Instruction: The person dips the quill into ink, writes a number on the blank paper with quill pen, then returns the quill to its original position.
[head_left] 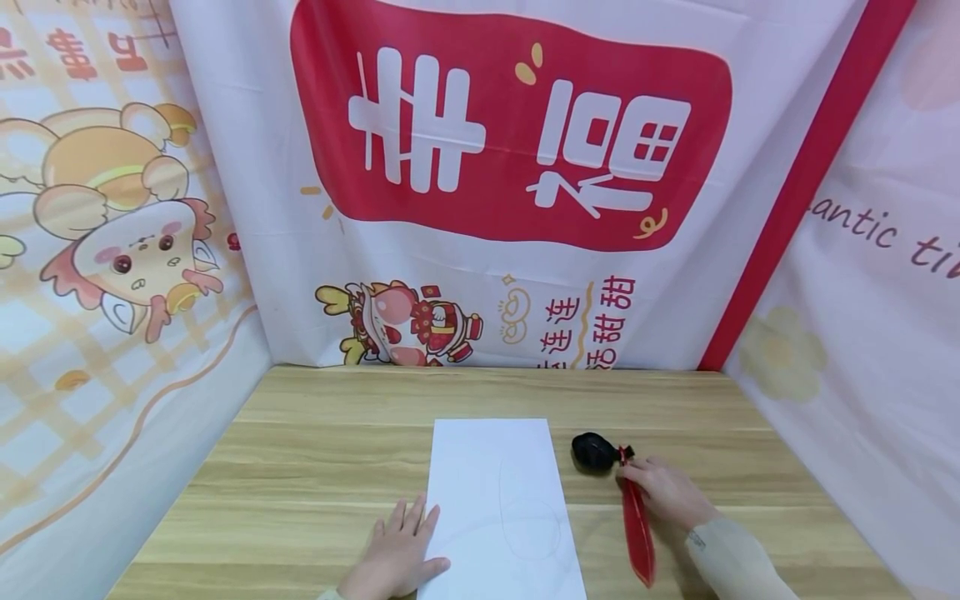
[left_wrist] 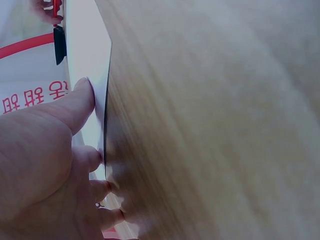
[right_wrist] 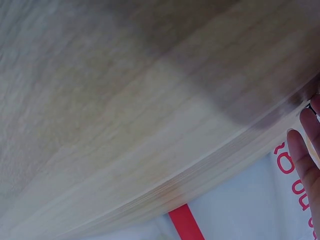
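A white sheet (head_left: 487,475) lies on the wooden table, with faint curved lines across its lower part; I cannot tell what they are. My left hand (head_left: 397,546) rests spread at its left edge, the thumb on the sheet and the fingers reaching onto the wood. To the right of the sheet lies a thing with a rounded black head (head_left: 593,452) and a long, tapering red tail (head_left: 637,533). My right hand (head_left: 667,492) pinches the red part just below the black head. In the right wrist view only some fingers (right_wrist: 302,155) show, and the held thing is mostly hidden.
The wooden table (head_left: 322,467) ends at a white printed cloth (head_left: 510,267) at the back. Similar cloths hang at the left (head_left: 127,375) and right (head_left: 862,333), close to the table's sides.
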